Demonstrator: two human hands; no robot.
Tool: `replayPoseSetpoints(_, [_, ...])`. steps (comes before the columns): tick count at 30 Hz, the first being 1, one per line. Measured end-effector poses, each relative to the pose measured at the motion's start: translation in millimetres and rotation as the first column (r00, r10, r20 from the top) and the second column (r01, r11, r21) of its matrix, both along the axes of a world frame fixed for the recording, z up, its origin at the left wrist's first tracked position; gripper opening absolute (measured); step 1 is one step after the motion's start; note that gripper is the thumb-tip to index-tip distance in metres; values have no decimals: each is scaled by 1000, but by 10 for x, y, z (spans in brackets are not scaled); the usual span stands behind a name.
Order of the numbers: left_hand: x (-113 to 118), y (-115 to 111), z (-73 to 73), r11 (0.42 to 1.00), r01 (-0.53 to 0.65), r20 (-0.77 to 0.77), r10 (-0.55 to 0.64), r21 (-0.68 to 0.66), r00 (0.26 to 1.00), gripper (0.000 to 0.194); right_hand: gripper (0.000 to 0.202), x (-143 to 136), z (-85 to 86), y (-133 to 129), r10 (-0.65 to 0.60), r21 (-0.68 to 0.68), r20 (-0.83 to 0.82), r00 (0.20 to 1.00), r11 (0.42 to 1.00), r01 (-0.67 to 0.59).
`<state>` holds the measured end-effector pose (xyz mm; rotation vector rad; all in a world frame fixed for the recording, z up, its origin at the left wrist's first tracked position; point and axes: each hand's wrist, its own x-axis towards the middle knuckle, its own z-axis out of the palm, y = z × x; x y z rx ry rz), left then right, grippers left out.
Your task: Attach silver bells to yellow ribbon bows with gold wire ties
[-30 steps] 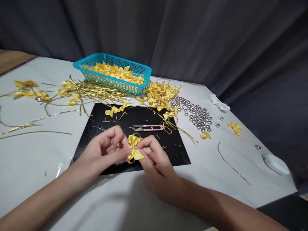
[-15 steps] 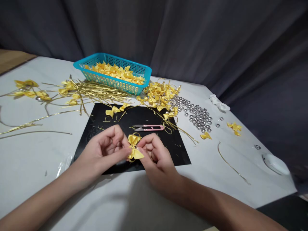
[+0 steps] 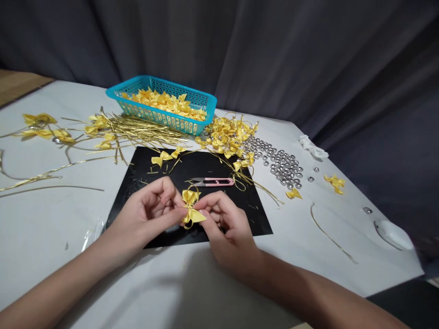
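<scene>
My left hand (image 3: 151, 210) pinches the left side of a yellow ribbon bow (image 3: 192, 214) between thumb and finger, above the near part of a black mat (image 3: 137, 171). A gold cord loops above and below the bow's middle. On the other side, my right hand (image 3: 228, 224) has thumb and forefinger pressed together at the bow's right edge; its other fingers are curled and partly hidden. Pink-handled thread snips (image 3: 217, 182) lie on the mat just beyond both hands, among small cord clippings.
Behind the mat stands a blue basket (image 3: 161, 114) of yellow bows. Gold cords (image 3: 147, 130) lie left of it, finished-looking bows (image 3: 228, 135) and silver beads (image 3: 286, 169) to its right. A white case (image 3: 393, 234) is at the far right.
My right fingertips have shifted slightly to the right along the bow. The bow has tilted a little; my left hand is nearly unchanged.
</scene>
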<state>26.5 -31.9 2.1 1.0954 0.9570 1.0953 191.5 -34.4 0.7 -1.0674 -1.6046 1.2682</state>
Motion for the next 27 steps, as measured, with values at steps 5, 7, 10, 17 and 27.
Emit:
replayPoseSetpoints(5, [21, 4, 16, 1000, -1, -3, 1, 0, 1000, 34, 5, -2, 27, 1, -20, 5, 20, 1000, 1000, 20])
replayPoseSetpoints(7, [26, 8, 19, 1000, 1, -6, -1, 11, 1000, 34, 6, -6, 34, 0, -44, 2, 14, 999, 999, 44])
replayPoseSetpoints(10, [24, -2, 27, 1000, 1, -29, -1, 29, 1000, 33, 6, -12, 30, 1, -54, 5, 4, 999, 999, 54])
replayPoseSetpoints(17, [3, -27, 48, 998, 2, -69, 2, 58, 998, 28, 5, 20, -5, -12, 34, 67, 42, 999, 997, -37])
replayPoseSetpoints(27, [37, -25, 93, 1000, 6, -61, -5, 14, 998, 32, 6, 37, -25, -5, 76, 77, 21, 997, 994, -77])
